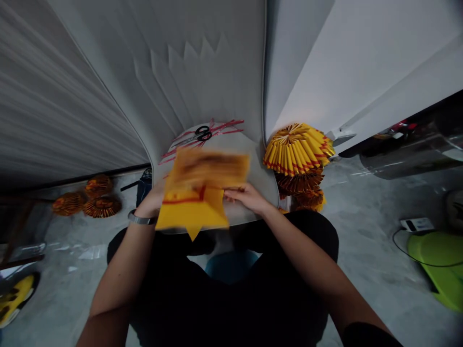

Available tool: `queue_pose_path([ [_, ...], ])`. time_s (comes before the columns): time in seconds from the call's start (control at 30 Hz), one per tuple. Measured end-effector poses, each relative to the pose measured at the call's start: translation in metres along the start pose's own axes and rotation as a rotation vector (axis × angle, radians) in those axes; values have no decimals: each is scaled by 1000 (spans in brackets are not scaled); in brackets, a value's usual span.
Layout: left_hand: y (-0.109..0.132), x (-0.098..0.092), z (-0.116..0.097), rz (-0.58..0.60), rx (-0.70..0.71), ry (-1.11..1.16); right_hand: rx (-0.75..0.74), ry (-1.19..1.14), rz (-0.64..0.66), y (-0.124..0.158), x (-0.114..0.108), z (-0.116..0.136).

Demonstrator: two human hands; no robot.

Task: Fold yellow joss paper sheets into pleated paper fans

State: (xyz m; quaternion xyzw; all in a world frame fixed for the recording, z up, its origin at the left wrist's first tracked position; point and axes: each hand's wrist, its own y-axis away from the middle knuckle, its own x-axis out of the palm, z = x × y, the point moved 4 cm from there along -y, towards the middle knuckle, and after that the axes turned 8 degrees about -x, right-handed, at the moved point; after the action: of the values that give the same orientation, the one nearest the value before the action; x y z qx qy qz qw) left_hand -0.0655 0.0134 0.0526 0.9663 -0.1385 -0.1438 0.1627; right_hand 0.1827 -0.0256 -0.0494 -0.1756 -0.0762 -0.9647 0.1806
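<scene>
A folded yellow paper point(191, 212) with red lines is held up over the grey chair seat, its upper part smeared by motion. My right hand point(248, 196) pinches its right edge between thumb and fingers. On the left side, my left hand point(155, 198) grips the paper from behind, and its fingers are mostly covered by it. Beyond the paper, black-handled scissors point(203, 133) lie on the chair seat point(253, 149) among red strings point(226, 128).
Right of the chair stands a stack of pleated yellow paper pieces point(298, 152). Several rounded pleated pieces point(102, 206) sit on the floor at left. A green plastic object point(439, 265) with a cable is at far right. A white panel point(361, 67) rises behind the stack.
</scene>
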Motion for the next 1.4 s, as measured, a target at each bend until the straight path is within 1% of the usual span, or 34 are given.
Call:
queue_pose_path([
  [0.1, -3, 14, 26, 4, -91, 129, 34, -33, -42, -1, 11, 0],
  [0.17, -3, 22, 46, -31, -175, 300, 56, -99, -61, -4, 18, -2],
  [0.23, -2, 29, 61, -57, -225, 421, 72, -108, -102, -6, 22, -5],
  [0.3, -1, 31, 71, -70, -234, 462, 74, -64, -149, -8, 24, -8],
  [0.4, 1, 31, 78, -74, -218, 481, 65, -61, -192, -10, 29, -12],
  [0.5, 4, 30, 79, -96, -224, 525, 43, -181, -197, -11, 38, -10],
  [0.57, 9, 30, 77, -108, -237, 554, 28, -236, -180, -11, 45, -4],
  [0.63, 15, 30, 72, -99, -228, 556, 16, -201, -151, -10, 50, 7],
  [0.73, 25, 27, 57, -108, -143, 504, 9, -67, -126, -10, 49, 23],
  [0.8, 31, 23, 48, -128, -70, 447, 17, 0, -159, -10, 45, 30],
  [0.87, 35, 20, 41, -141, -20, 396, 33, 20, -202, -12, 42, 33],
  [0.93, 35, 18, 39, -123, -9, 364, 63, -5, -226, -13, 43, 32],
  [1.07, 32, 18, 40, -60, -50, 312, 160, -128, -240, -12, 46, 23],
  [1.2, 29, 18, 41, -83, -13, 230, 229, -262, -230, -11, 47, 15],
  [1.3, 28, 18, 41, -85, 19, 192, 217, -325, -241, -11, 46, 9],
  [1.4, 27, 18, 41, -105, 30, 204, 166, -323, -265, -12, 47, 6],
])
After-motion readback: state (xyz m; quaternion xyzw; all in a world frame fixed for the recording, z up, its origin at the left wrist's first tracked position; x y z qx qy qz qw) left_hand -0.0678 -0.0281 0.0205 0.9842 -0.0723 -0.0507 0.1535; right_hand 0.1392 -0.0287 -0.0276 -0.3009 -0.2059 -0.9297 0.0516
